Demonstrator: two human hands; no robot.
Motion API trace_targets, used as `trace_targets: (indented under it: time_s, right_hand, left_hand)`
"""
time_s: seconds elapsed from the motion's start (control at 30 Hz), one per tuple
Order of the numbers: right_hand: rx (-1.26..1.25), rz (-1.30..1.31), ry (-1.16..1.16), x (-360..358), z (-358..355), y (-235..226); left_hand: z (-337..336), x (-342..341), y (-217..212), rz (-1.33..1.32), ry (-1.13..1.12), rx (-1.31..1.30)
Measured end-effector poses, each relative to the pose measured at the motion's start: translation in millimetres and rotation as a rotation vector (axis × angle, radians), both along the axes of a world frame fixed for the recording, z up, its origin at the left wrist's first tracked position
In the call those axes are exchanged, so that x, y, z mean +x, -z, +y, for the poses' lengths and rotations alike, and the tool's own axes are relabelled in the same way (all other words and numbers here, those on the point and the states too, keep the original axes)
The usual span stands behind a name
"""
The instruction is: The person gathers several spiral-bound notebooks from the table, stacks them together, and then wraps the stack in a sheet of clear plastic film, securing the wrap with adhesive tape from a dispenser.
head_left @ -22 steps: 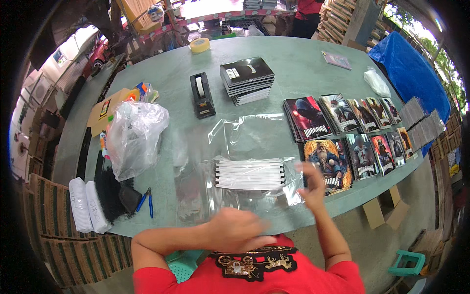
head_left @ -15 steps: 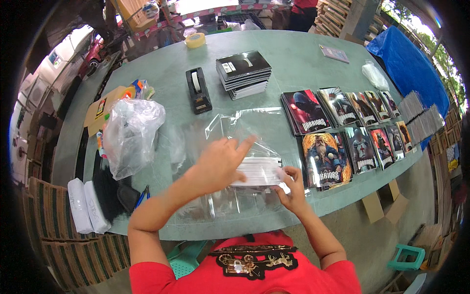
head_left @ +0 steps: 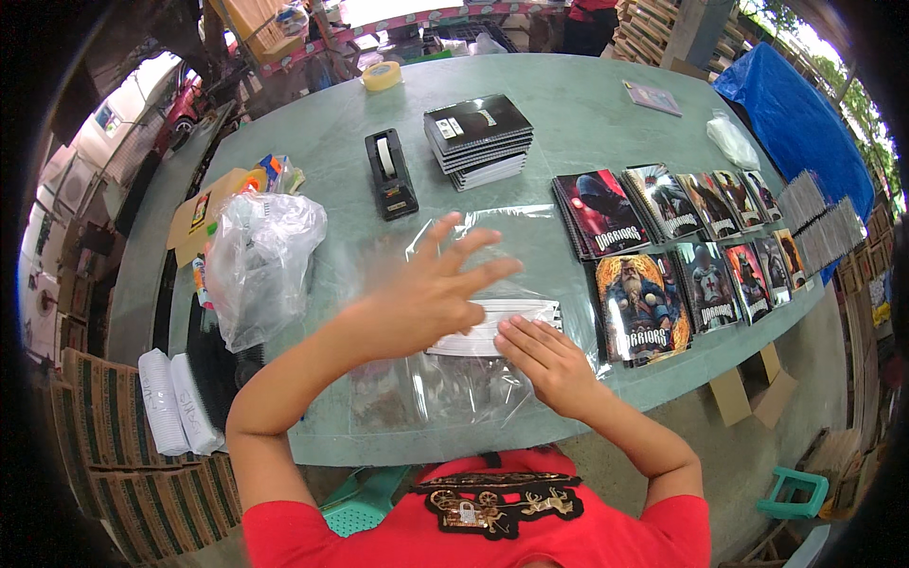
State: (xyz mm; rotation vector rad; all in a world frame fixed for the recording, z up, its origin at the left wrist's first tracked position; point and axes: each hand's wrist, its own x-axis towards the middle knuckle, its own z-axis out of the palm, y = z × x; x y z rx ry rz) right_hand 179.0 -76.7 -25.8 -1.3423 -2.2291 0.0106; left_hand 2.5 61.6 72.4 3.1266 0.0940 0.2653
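Note:
A low white block with thin dark lines [head_left: 454,346], like a stack of notebooks seen edge-on, lies on clear plastic film [head_left: 464,393]. Some of the film seems to cover it. Over its left part hovers my left hand [head_left: 431,298], fingers spread and partly blurred by motion; nothing shows in its grasp. My right hand [head_left: 549,364] rests on the block's right side, fingers stretched out flat and close together. Beyond my hands stand a black tape dispenser [head_left: 391,175] and a pile of black-covered spiral notebooks [head_left: 480,137].
Rows of notebooks with illustrated covers [head_left: 644,303] fill the right of the green table [head_left: 312,114]. At left lie a crumpled plastic bag [head_left: 265,265] and white wrapped bundles [head_left: 180,402]. A yellow tape roll [head_left: 382,76] sits at the back, a blue tarp [head_left: 800,123] at far right.
My right hand has gone from pinching at the block's right end to lying flat on it. My left hand has spread its fingers. The view has shifted slightly.

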Motion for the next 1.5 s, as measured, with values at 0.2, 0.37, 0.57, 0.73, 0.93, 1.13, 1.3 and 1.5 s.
trace_targets:
  time_s: [0.2, 0.37, 0.57, 0.73, 0.93, 1.13, 1.3, 1.5]
  right_hand:
    - [-0.004, -0.010, 0.017, -4, -3, -3]
    - [0.008, -0.068, 0.014, -4, -3, 0]
    - [0.106, -0.136, 0.055, -5, 0, -12]
    - [-0.170, 0.056, -0.100, 16, 12, -16]
    - [-0.152, 0.102, -0.162, 13, 23, -17]
    - [-0.068, 0.233, 0.009, 4, 31, -5]
    - [0.006, 0.235, 0.122, 2, 33, -5]
    - [-0.195, 0.753, 0.376, 6, 56, -10]
  left_hand:
    - [2, 24, 29, -0.068, 0.096, -0.072]
    - [15, 15, 28, -0.218, -0.180, -0.519]
    - [-3, -7, 69, -0.433, -0.366, -1.032]
    - [-21, -48, 25, -0.391, -0.161, -0.610]
    - [-55, -24, 87, -0.587, -0.317, -0.179]
    - [-34, -9, 60, -0.763, -0.350, -0.470]
    - [-18, -18, 91, -0.593, -0.625, -1.136]
    - [19, -4, 88, -0.220, -0.535, -1.044]
